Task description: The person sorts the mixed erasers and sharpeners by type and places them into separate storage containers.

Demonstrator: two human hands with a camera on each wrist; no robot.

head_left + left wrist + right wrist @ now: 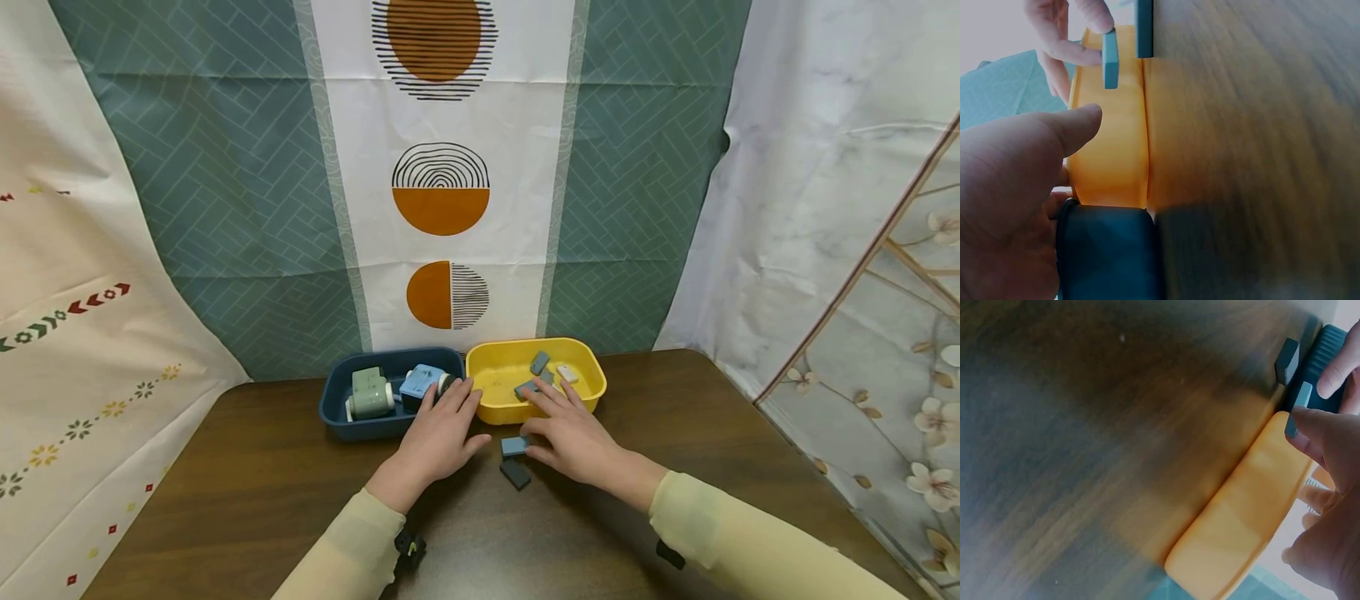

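Observation:
My right hand (573,437) pinches a small blue-grey rectangular block (513,447) between thumb and forefinger, in front of the yellow bin (491,379). Its other fingers reach over that bin's front rim. In the left wrist view the block (1110,59) is seen edge-on, above the tabletop. A darker block (515,475) lies on the table just nearer to me. My left hand (435,442) has its fingers extended at the rims where the yellow and dark blue bins (367,432) meet. Its thumb points away toward the held block, with nothing between thumb and fingers.
Several grey blocks (539,362) and a white block (567,373) lie inside the yellow bin. The dark blue bin holds a green object (369,393) and a light blue one (422,383). Both bins stand side by side at the back of the brown table (247,475), before a patterned cloth (247,208).

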